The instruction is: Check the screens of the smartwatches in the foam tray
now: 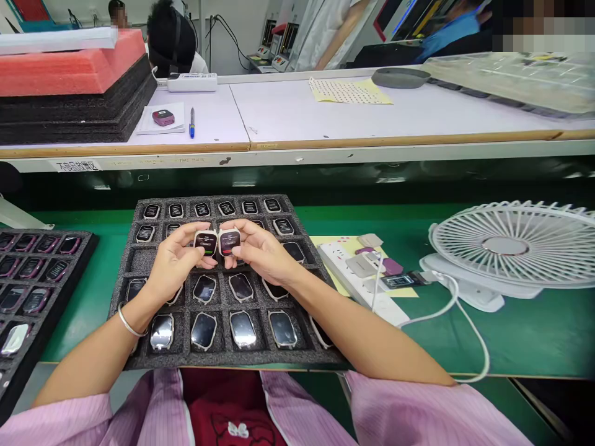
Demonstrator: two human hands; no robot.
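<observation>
My left hand [175,259] pinches a small white-framed watch body [206,242] with a lit dark screen. My right hand [258,249] grips a second, matching watch body [229,241] right beside it. Both hands hover over the middle of a black foam tray [139,260] on the green mat. Several more watch bodies [243,328] lie face up in the tray's square pockets, lit ones in the far rows and dark ones in the near rows. A few pockets at the left stand empty. A thin bangle circles my left wrist.
A second foam tray [69,266] of watch bodies lies at the left edge. To the right are a white power strip [367,288] with cables, yellow sheets and a white desk fan [511,248]. A raised shelf [297,145] behind carries foam stacks, a pen and paper; other people work beyond it.
</observation>
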